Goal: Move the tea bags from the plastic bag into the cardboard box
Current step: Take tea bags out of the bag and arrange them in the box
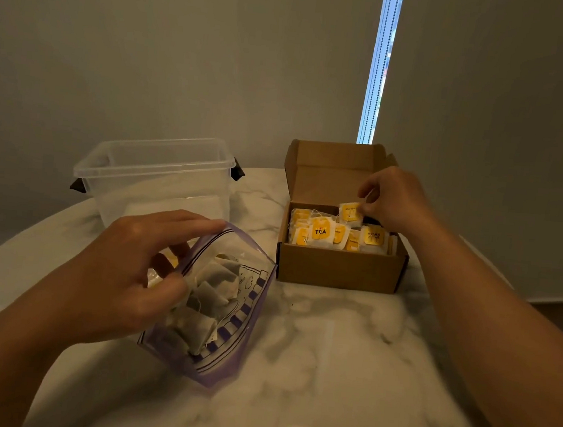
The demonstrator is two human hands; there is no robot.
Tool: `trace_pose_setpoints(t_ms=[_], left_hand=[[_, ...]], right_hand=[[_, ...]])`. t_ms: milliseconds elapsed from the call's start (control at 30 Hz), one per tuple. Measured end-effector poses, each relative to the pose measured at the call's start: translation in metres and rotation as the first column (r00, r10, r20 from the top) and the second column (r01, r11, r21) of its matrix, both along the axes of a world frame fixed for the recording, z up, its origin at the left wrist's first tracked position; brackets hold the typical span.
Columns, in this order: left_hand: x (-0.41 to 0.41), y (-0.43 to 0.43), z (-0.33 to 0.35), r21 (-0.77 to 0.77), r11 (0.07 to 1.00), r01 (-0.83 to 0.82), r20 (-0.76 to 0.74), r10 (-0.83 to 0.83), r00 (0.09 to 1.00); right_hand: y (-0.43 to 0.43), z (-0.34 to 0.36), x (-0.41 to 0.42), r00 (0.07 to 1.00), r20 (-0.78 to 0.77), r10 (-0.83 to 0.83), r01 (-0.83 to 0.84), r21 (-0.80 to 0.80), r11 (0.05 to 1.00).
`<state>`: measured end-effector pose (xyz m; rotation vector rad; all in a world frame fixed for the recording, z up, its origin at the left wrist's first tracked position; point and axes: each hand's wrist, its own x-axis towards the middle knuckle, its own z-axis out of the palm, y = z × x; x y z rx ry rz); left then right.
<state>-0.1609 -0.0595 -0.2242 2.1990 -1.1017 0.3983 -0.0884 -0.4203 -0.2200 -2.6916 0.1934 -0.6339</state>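
— Hands first: what has each got?
— Two of them. Nearest, the left hand [120,266] grips the open mouth of the one plastic bag [225,356], thumb pressed on its front, forefinger stretched along the rim. At 1 o'clock from the bag, the right hand [395,200] pinches a single tea bag [350,213] between thumb and fingertips, over the back of the one cardboard box [340,267].
— And the rest of the tea?
— Greyish pouches [215,276] lie heaped in the bag, overlapping, so I can't count them. Roughly eight yellow-labelled ones [321,232] stand packed in the box, lid upright behind.
— Room?
— Bare marble surface [328,355] between bag and box; one clear tub [152,180] at 11 o'clock, by the far edge.
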Motion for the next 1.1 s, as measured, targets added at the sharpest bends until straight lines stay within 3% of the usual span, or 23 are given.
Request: trace_pose_setpoints(t_ms=[133, 300, 433, 700, 833, 1000, 1100], left_hand=[[-0.001, -0.002, 0.004, 0.013, 1.0, 0.009, -0.001, -0.009, 1.0], [-0.002, -0.002, 0.007, 0.038, 0.999, 0.005, 0.003, -0.005, 1.0], [-0.002, -0.006, 0.01, 0.078, 0.997, -0.016, 0.02, 0.015, 1.0], [0.008, -0.001, 0.027, 0.17, 0.985, 0.028, 0.026, -0.033, 0.999], [0.004, 0.002, 0.018, 0.19, 0.982, 0.02, 0.061, -0.032, 0.998], [-0.002, 0.002, 0.018, 0.176, 0.984, 0.027, 0.122, -0.049, 0.991], [-0.003, 0.003, 0.018, 0.169, 0.985, 0.021, 0.153, -0.047, 0.987]], right_hand=[[-0.003, 0.008, -0.02, 0.985, 0.168, -0.039, 0.041, -0.008, 0.999], [0.03, 0.014, -0.075, 0.961, 0.257, 0.098, -0.134, 0.127, 0.983], [0.066, 0.007, -0.102, 0.929, 0.239, 0.281, -0.343, 0.275, 0.898], [0.109, -0.002, -0.116, 0.832, 0.184, 0.524, -0.551, 0.391, 0.737], [0.141, -0.006, -0.132, 0.771, 0.185, 0.61, -0.633, 0.33, 0.7], [0.187, -0.028, -0.125, 0.774, 0.036, 0.632, -0.628, 0.166, 0.76], [0.203, -0.045, -0.111, 0.792, -0.039, 0.609, -0.596, 0.165, 0.786]])
